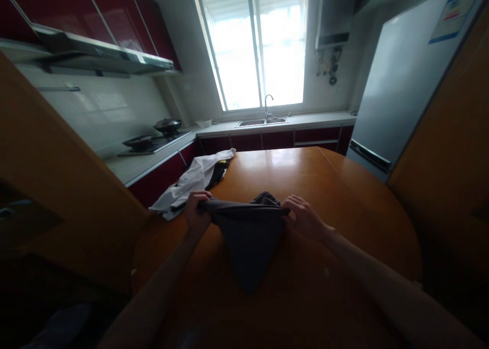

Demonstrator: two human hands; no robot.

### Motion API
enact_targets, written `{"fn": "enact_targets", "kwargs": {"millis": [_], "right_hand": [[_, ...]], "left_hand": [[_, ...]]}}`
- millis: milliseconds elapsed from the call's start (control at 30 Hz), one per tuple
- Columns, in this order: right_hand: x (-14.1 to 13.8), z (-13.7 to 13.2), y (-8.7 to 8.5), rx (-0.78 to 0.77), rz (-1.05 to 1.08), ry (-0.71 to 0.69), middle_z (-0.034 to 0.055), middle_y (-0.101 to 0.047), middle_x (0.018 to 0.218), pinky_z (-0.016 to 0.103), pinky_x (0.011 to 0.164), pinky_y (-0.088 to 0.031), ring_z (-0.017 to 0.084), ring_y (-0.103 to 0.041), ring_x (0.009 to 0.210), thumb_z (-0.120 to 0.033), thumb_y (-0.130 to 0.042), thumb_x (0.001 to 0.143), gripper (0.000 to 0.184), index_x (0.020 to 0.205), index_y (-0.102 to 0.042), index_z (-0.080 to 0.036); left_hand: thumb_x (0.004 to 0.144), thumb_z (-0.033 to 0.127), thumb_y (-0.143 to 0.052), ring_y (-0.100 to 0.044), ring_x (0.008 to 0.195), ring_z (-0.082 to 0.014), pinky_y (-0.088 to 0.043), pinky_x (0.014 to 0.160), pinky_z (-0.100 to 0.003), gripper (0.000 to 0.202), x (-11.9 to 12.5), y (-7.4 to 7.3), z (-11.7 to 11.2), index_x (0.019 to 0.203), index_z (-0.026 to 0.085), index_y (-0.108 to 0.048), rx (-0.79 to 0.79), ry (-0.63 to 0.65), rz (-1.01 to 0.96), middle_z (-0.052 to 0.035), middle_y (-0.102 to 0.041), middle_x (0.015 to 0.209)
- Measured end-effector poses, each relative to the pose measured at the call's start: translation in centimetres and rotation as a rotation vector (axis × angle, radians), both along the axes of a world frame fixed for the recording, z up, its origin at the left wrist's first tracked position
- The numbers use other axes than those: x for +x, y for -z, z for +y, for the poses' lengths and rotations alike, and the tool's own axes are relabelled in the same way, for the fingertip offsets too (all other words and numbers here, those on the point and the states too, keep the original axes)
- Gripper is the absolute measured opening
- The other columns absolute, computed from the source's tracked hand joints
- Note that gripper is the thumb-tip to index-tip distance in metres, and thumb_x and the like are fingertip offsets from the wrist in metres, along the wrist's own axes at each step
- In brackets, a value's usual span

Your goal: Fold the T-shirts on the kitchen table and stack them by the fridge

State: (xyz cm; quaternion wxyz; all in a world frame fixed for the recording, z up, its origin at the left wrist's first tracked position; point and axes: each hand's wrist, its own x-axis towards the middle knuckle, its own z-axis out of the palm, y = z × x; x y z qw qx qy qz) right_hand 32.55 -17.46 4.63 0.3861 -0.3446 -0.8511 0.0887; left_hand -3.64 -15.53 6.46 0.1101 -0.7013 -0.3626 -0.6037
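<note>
A dark grey garment (250,237) is stretched between my two hands above the wooden table (359,206). My left hand (196,214) is closed around its left upper corner. At the opposite corner, my right hand (303,216) pinches the cloth between thumb and fingers. The garment's upper edge runs nearly straight from hand to hand, and the fabric hangs in a point toward me. Behind that edge some of the cloth is bunched up. What kind of garment it is, I cannot tell.
White clothing (194,178) lies at the table's far left edge, with a black piece (219,173) beside it. Beyond are a counter with a sink (263,122), a stove with a pan (139,142) and a lidded wok (167,126). A fridge (401,79) stands at right.
</note>
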Motion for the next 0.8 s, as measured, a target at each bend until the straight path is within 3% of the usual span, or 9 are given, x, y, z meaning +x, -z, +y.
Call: {"fn": "enact_targets", "kwargs": {"millis": [167, 333, 400, 500, 600, 700, 800], "right_hand": [[-1.2, -0.4, 0.8, 0.136, 0.125, -0.021, 0.0075, -0.066, 0.106, 0.036, 0.087, -0.047, 0.023, -0.057, 0.100, -0.013, -0.058, 0.093, 0.010, 0.092, -0.059, -0.023], [-1.4, -0.6, 1.2, 0.178, 0.115, 0.043, 0.0050, -0.066, 0.092, 0.037, 0.083, -0.046, 0.023, -0.059, 0.089, -0.017, -0.060, 0.093, 0.008, 0.097, -0.062, -0.023], [-1.6, -0.8, 1.2, 0.164, 0.141, 0.094, 0.0058, -0.067, 0.095, 0.038, 0.085, -0.046, 0.024, -0.059, 0.091, -0.017, -0.060, 0.093, 0.017, 0.109, -0.064, -0.023], [-1.9, -1.2, 1.0, 0.084, 0.244, 0.133, 0.0067, -0.067, 0.099, 0.036, 0.084, -0.047, 0.024, -0.060, 0.093, -0.018, -0.060, 0.092, 0.028, 0.120, -0.063, -0.023], [-2.2, -1.6, 0.6, 0.030, 0.280, 0.141, 0.0052, -0.064, 0.090, 0.032, 0.076, -0.046, 0.022, -0.059, 0.086, -0.020, -0.060, 0.092, 0.010, 0.098, -0.067, -0.023], [-2.4, -2.1, 0.1, 0.031, 0.249, 0.129, 0.0035, -0.059, 0.086, 0.031, 0.073, -0.043, 0.021, -0.056, 0.082, -0.020, -0.061, 0.090, 0.005, 0.086, -0.061, -0.022], [-2.7, -2.8, -0.1, 0.043, 0.194, 0.069, 0.0029, -0.059, 0.088, 0.030, 0.074, -0.041, 0.020, -0.055, 0.082, -0.019, -0.058, 0.090, 0.004, 0.089, -0.057, -0.023]], "left_hand": [[0.068, 0.007, -0.057, -0.063, 0.086, -0.0188, -0.049, 0.079, -0.032, 0.022, -0.2, 0.2, 0.6, 0.085, 0.021, -0.057, -0.135, 0.059, 0.078, -0.0017, -0.064, 0.092], [0.069, 0.007, -0.058, -0.063, 0.087, -0.0191, -0.049, 0.080, -0.033, 0.021, 0.0, -0.1, 0.3, 0.085, 0.020, -0.059, -0.184, 0.111, 0.072, -0.0024, -0.066, 0.093], [0.069, 0.009, -0.059, -0.064, 0.089, -0.0201, -0.049, 0.083, -0.034, 0.022, 0.3, -0.3, 0.1, 0.088, 0.020, -0.063, -0.243, 0.149, 0.047, -0.0031, -0.068, 0.095], [0.072, 0.015, -0.061, -0.066, 0.092, -0.0220, -0.051, 0.084, -0.035, 0.037, 1.3, -0.9, -0.6, 0.108, 0.020, -0.067, -0.433, 0.318, -0.090, -0.0063, -0.071, 0.104], [0.079, 0.027, -0.063, -0.066, 0.083, -0.0205, -0.053, 0.072, -0.031, 0.054, 2.9, -2.0, -2.1, 0.132, 0.020, -0.060, -0.670, 0.602, -0.198, -0.0096, -0.071, 0.110], [0.086, 0.044, -0.061, -0.063, 0.082, -0.0195, -0.052, 0.070, -0.030, 0.065, 5.1, -3.4, -4.4, 0.146, 0.019, -0.052, -0.880, 0.786, -0.013, -0.0122, -0.066, 0.114], [0.084, 0.056, -0.068, -0.060, 0.109, -0.0272, -0.051, 0.091, -0.037, 0.077, 7.7, -3.9, -6.6, 0.151, 0.023, -0.048, -0.891, 0.775, 0.264, -0.0138, -0.052, 0.140]]}}
